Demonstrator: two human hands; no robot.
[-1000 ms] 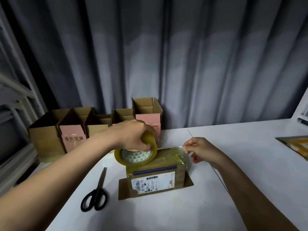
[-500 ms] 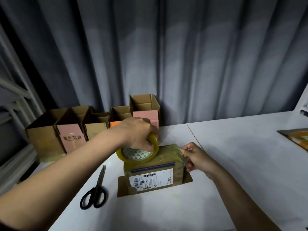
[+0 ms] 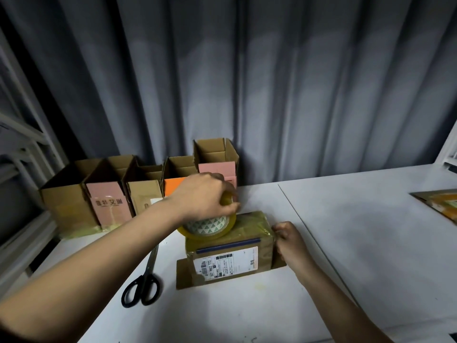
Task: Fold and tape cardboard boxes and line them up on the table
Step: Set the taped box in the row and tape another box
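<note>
Your left hand point(image 3: 197, 194) grip: grasping tape roll point(image 3: 210, 225), roll resting on top of box point(image 3: 230, 248) at mid surface point(image 3: 346, 231). Your right hand point(image 3: 288, 240) grip: fingers curled against box's right end, seemingly pinching and pressing tape down; tape end itself too faint to confirm. Done: five open-topped boxes point(image 3: 138, 191) lined up along back left. Left, by look: finish tape strip, cut with scissors point(image 3: 143, 284), move this box into row. Flat cardboard point(image 3: 442, 204) at far right awaits folding.

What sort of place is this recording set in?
Probably a small packing station: a white table against a grey curtain, a row of open cardboard boxes, and a tape roll.
</note>
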